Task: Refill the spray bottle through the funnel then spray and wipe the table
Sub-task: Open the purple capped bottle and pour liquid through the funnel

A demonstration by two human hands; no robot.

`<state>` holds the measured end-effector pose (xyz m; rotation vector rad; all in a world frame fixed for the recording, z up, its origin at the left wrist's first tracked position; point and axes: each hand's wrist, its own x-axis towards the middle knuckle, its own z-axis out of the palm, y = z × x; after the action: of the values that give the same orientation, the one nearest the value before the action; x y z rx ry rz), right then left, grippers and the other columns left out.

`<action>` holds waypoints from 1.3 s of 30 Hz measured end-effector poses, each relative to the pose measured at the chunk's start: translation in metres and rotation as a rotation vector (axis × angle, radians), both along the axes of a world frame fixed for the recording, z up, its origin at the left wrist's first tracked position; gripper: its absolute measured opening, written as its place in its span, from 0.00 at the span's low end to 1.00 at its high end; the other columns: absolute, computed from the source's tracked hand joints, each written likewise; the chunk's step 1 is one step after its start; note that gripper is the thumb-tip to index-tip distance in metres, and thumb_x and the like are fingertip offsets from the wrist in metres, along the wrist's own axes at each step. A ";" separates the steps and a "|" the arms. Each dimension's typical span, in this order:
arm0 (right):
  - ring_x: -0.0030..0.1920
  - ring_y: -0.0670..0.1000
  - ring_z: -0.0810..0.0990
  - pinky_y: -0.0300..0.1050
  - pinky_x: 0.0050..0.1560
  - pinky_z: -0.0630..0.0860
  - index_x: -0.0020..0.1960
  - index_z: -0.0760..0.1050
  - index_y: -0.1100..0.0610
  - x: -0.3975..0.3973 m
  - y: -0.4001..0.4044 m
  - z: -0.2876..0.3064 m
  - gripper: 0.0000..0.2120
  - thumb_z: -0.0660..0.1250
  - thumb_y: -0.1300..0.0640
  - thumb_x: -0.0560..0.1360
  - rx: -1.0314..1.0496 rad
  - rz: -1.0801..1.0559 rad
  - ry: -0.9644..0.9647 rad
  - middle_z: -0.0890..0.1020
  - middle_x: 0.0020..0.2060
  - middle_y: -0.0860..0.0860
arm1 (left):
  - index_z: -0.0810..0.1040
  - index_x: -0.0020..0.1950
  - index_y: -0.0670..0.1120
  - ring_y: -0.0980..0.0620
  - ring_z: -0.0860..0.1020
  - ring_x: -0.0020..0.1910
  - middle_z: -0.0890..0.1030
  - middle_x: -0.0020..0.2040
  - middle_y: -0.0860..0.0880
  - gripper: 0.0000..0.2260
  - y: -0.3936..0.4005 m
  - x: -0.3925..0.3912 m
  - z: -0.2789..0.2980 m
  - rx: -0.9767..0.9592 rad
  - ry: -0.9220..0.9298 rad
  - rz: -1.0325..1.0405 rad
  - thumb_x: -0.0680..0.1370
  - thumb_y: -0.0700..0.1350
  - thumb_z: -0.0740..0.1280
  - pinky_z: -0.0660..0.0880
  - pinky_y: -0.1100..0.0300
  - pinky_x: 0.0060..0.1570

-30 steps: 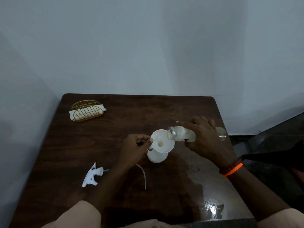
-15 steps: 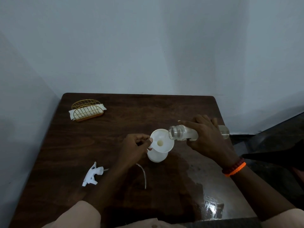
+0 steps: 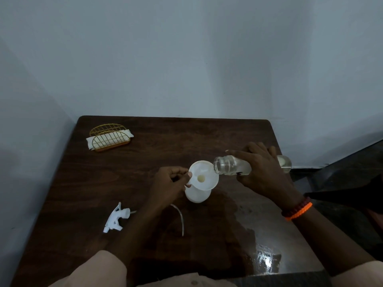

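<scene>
Spray bottle [image 3: 198, 195] first, since everything centres on it: the white body stands upright at the middle of the dark wooden table [image 3: 145, 154], uncapped, with a white funnel [image 3: 204, 176] seated in its neck. Nearer than that, a wet sheen [image 3: 263, 253] spreads over the near right part of the tabletop. To the near left lies the white trigger head [image 3: 116, 218], on its side, its thin dip tube [image 3: 180, 218] curving across the wood (well apart from the bottle). The left hand [image 3: 169, 183] sits just left of the funnel, its fingers curled in and pinching the funnel's left rim. On the right, the right hand [image 3: 263, 170], with an orange-and-dark bracelet [image 3: 298, 210] at the wrist, has its fingers wrapped around a clear refill bottle [image 3: 232, 165] tipped almost flat, its open mouth just over the funnel's right edge. Whether liquid is running I cannot tell. At the far left corner stands a gold wire napkin holder [image 3: 109, 137] with white napkins, and behind it the pale wall [image 3: 186, 59].
</scene>
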<state>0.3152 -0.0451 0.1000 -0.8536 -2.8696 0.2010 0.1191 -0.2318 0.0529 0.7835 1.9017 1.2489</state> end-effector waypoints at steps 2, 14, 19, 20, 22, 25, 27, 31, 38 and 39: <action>0.53 0.53 0.73 0.49 0.52 0.59 0.67 0.77 0.45 0.000 0.000 0.000 0.32 0.79 0.52 0.64 0.003 -0.001 0.001 0.76 0.48 0.47 | 0.86 0.54 0.43 0.59 0.82 0.31 0.87 0.39 0.47 0.07 0.000 0.000 0.000 -0.004 0.005 0.002 0.79 0.43 0.71 0.74 0.69 0.29; 0.53 0.53 0.73 0.53 0.53 0.62 0.65 0.79 0.45 0.002 0.002 0.005 0.29 0.78 0.52 0.64 0.013 -0.001 0.007 0.76 0.47 0.47 | 0.86 0.54 0.44 0.61 0.82 0.32 0.87 0.40 0.48 0.07 0.001 0.000 0.002 -0.014 0.004 -0.006 0.79 0.43 0.71 0.74 0.70 0.30; 0.52 0.52 0.74 0.55 0.53 0.65 0.64 0.78 0.43 0.003 0.002 0.004 0.30 0.79 0.52 0.63 0.026 -0.009 0.007 0.76 0.46 0.46 | 0.86 0.54 0.43 0.63 0.82 0.31 0.87 0.40 0.46 0.07 0.001 0.002 0.003 -0.001 -0.009 0.005 0.79 0.42 0.71 0.74 0.71 0.30; 0.52 0.53 0.74 0.54 0.53 0.65 0.64 0.78 0.43 0.002 0.002 0.004 0.30 0.79 0.52 0.62 0.029 -0.008 0.009 0.76 0.46 0.46 | 0.86 0.54 0.42 0.62 0.82 0.31 0.87 0.40 0.46 0.07 0.001 0.002 0.003 -0.002 -0.009 0.006 0.79 0.42 0.71 0.74 0.71 0.31; 0.52 0.53 0.74 0.54 0.53 0.65 0.64 0.78 0.43 0.002 0.003 0.003 0.31 0.79 0.51 0.62 0.038 -0.006 0.012 0.76 0.46 0.46 | 0.86 0.54 0.42 0.62 0.82 0.31 0.87 0.40 0.46 0.07 0.001 0.001 0.002 -0.004 -0.001 0.007 0.79 0.43 0.71 0.74 0.71 0.31; 0.52 0.52 0.73 0.54 0.53 0.64 0.64 0.78 0.43 0.003 0.004 0.002 0.30 0.79 0.51 0.63 0.048 -0.002 0.011 0.76 0.46 0.46 | 0.86 0.54 0.44 0.62 0.82 0.31 0.87 0.39 0.47 0.07 0.002 0.002 0.001 -0.012 0.006 0.016 0.79 0.43 0.71 0.73 0.71 0.30; 0.52 0.52 0.73 0.54 0.53 0.64 0.64 0.78 0.43 0.003 0.004 0.003 0.30 0.79 0.51 0.63 0.049 -0.002 0.014 0.76 0.46 0.45 | 0.86 0.54 0.44 0.62 0.82 0.31 0.87 0.39 0.48 0.07 0.002 0.002 0.001 -0.016 0.007 0.018 0.79 0.44 0.71 0.73 0.72 0.30; 0.52 0.52 0.73 0.54 0.53 0.64 0.64 0.78 0.43 0.004 0.005 0.004 0.30 0.79 0.51 0.62 0.049 -0.001 0.018 0.76 0.46 0.45 | 0.86 0.54 0.45 0.61 0.83 0.32 0.87 0.39 0.49 0.07 0.002 0.002 0.001 -0.025 0.015 0.008 0.79 0.44 0.71 0.74 0.71 0.31; 0.52 0.52 0.74 0.56 0.54 0.65 0.64 0.78 0.42 0.004 0.007 0.006 0.31 0.80 0.50 0.62 0.067 0.005 0.022 0.76 0.47 0.45 | 0.86 0.54 0.46 0.58 0.83 0.33 0.87 0.39 0.50 0.07 0.003 0.001 0.000 -0.033 0.006 0.008 0.79 0.45 0.71 0.75 0.68 0.32; 0.52 0.52 0.74 0.56 0.54 0.65 0.64 0.78 0.42 0.005 0.007 0.007 0.31 0.80 0.51 0.62 0.071 0.007 0.025 0.76 0.47 0.46 | 0.86 0.54 0.47 0.58 0.83 0.33 0.87 0.39 0.50 0.06 0.003 0.000 0.000 -0.036 0.005 0.008 0.79 0.45 0.71 0.76 0.67 0.32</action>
<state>0.3199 -0.0382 0.1068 -0.8224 -2.8378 0.1089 0.1196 -0.2290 0.0525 0.7622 1.9274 1.2152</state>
